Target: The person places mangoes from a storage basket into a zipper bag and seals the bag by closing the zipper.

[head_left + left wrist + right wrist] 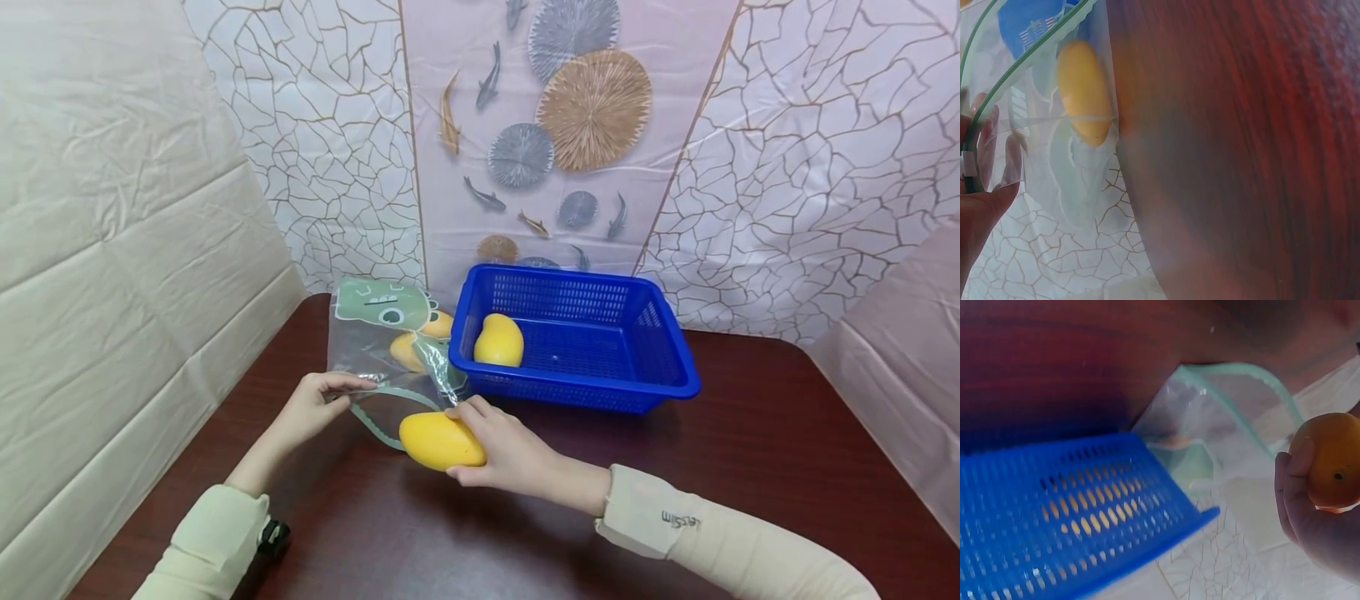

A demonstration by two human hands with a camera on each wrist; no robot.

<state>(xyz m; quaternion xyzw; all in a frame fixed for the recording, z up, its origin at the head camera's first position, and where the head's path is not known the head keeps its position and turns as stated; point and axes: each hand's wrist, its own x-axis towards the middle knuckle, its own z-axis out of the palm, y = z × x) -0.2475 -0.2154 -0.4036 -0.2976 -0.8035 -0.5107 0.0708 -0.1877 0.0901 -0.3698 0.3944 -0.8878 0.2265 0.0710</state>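
Note:
My right hand [510, 446] grips a yellow mango [441, 441] right at the mouth of a clear zip bag [360, 350] with a green cartoon print. In the right wrist view the held mango [1335, 462] shows its stem end, fingers wrapped around its side. With thumb and fingers, my left hand [318, 406] pinches the bag's green zip edge, and the mouth gapes toward me. Two mangoes lie inside the bag; one mango [1085, 90] shows through the plastic in the left wrist view. Another mango [498, 342] sits in the left end of a blue basket [577, 387].
The blue perforated basket stands at the back of the dark red-brown table [360, 533], close to the bag's right side. Behind the table hangs a patterned cloth [337, 167], and a pale cloth [135, 250] covers the left side.

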